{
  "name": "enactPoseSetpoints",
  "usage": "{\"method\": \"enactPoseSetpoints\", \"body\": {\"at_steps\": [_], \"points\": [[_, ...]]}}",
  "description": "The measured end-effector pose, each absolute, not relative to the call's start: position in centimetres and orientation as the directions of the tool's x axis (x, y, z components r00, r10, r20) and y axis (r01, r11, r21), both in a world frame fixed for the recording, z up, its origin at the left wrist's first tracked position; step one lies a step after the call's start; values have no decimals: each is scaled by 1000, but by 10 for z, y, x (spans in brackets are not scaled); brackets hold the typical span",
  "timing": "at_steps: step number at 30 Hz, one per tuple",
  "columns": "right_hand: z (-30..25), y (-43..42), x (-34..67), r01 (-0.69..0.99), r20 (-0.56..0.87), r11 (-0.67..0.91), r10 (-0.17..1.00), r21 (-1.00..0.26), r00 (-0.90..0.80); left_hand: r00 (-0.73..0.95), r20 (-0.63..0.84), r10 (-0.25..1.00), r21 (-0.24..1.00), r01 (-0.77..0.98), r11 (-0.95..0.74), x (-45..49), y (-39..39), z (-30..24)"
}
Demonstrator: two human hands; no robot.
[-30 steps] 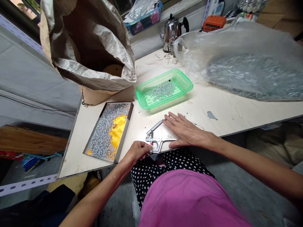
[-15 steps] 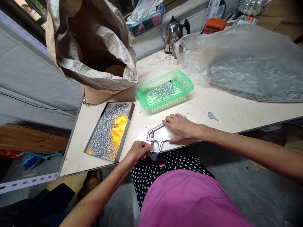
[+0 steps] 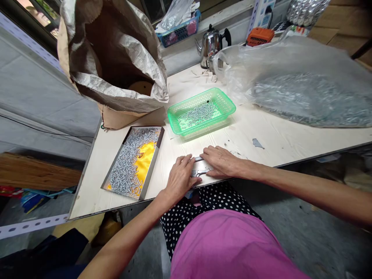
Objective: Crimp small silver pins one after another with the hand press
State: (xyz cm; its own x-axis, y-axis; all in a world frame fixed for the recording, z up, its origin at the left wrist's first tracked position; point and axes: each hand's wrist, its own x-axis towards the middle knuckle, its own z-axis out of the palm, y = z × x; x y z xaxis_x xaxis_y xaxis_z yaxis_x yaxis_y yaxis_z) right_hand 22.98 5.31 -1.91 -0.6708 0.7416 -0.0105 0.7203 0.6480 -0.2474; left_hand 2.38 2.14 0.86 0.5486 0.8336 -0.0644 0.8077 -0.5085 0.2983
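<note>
Left hand (image 3: pixel 180 176) (hold unclear) seems to steady the pliers (image 3: pixel 199 173), right hand (image 3: pixel 220 160) gripping 2 handles (image 3: pixel 198 159); squeezing needs firm support.

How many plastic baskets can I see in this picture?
2: the green basket on the table, beyond the right hand; and the blue basket farther back, left of the kettle. Others may be hidden, for example behind the large sack.

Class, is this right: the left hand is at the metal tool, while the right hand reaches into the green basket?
Not quite: the head view shows the right hand at the metal tool, outside the green basket. The left hand is at the tool.
</note>
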Motion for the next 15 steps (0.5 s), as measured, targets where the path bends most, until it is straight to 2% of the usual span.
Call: {"method": "enactPoseSetpoints", "body": {"at_steps": [5, 8, 15], "points": [[-17, 48, 237, 771, 0, 603, 788, -204, -616, 658, -195, 727, 234, 751, -617, 40, 48, 3], [-10, 44, 240, 808, -26, 568, 815, -154, -578, 664, -209, 718, 198, 748, -634, 43, 55, 6], [4, 55, 228, 784, -103, 613, 777, -98, -621, 625, -227, 747, 137, 780, -610, 43, 62, 6]]}}
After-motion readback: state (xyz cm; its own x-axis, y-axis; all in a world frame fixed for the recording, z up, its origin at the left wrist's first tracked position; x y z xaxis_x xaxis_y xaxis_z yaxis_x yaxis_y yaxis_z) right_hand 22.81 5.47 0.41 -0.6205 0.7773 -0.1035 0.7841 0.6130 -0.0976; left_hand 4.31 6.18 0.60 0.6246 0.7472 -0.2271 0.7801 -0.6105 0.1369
